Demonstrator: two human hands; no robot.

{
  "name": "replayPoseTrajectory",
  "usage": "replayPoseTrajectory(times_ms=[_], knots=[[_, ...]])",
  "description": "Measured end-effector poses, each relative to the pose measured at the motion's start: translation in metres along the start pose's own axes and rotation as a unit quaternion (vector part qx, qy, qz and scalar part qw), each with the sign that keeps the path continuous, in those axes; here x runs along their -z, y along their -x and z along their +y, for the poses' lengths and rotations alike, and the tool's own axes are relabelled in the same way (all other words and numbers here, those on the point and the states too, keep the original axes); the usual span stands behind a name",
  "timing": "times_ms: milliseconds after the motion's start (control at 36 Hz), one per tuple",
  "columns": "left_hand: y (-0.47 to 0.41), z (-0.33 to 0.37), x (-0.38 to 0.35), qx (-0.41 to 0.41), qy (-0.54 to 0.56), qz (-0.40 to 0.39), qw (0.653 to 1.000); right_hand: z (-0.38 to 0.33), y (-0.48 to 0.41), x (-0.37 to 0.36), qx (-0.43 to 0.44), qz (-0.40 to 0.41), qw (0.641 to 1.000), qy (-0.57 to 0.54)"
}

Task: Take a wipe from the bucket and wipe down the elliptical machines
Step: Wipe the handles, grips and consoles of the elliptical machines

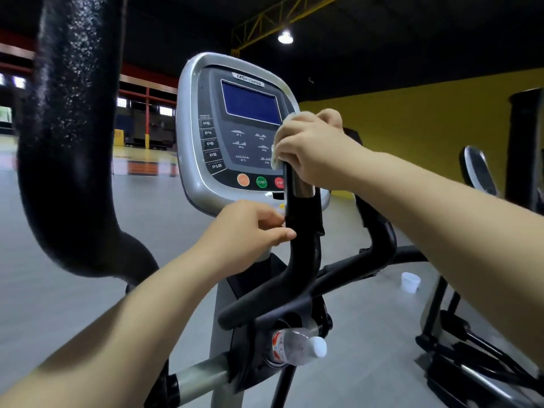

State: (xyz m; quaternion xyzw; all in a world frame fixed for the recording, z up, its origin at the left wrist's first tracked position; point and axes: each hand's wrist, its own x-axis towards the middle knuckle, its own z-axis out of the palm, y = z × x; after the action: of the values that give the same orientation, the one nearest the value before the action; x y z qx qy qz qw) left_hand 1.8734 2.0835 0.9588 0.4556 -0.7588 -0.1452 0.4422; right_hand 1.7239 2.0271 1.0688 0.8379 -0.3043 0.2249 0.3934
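Note:
I face an elliptical machine's grey console point(188, 148) with a blue screen and coloured buttons. My right hand point(312, 151) grips a white wipe point(279, 136) wrapped round the top of the inner black handlebar point(303, 248), just right of the console. My left hand point(250, 228) is lower down, with curled fingers touching the same bar below the console; it holds nothing that I can see. A small white bucket point(410, 282) stands on the floor at the right.
A thick black moving handle point(67, 136) rises close at the left. A clear water bottle point(297, 347) lies in the holder below the bars. Another elliptical point(482, 172) stands to the right before a yellow wall. Grey gym floor spreads to the left.

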Motion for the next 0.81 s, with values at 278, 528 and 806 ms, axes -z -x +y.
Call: replayPoseTrajectory(times_ms=[278,528,806], knots=[[0.022,-0.006,-0.014,0.038,-0.048,-0.070,0.996,-0.040,0.062,0.001,0.093,-0.100,0.990,-0.042],[0.023,-0.009,-0.014,0.045,-0.013,-0.069,0.997,-0.027,0.066,0.003,0.046,0.066,0.996,-0.048],[-0.007,0.011,0.004,0.041,0.106,0.121,0.986,-0.035,0.112,-0.004,-0.123,0.158,0.954,-0.224]])
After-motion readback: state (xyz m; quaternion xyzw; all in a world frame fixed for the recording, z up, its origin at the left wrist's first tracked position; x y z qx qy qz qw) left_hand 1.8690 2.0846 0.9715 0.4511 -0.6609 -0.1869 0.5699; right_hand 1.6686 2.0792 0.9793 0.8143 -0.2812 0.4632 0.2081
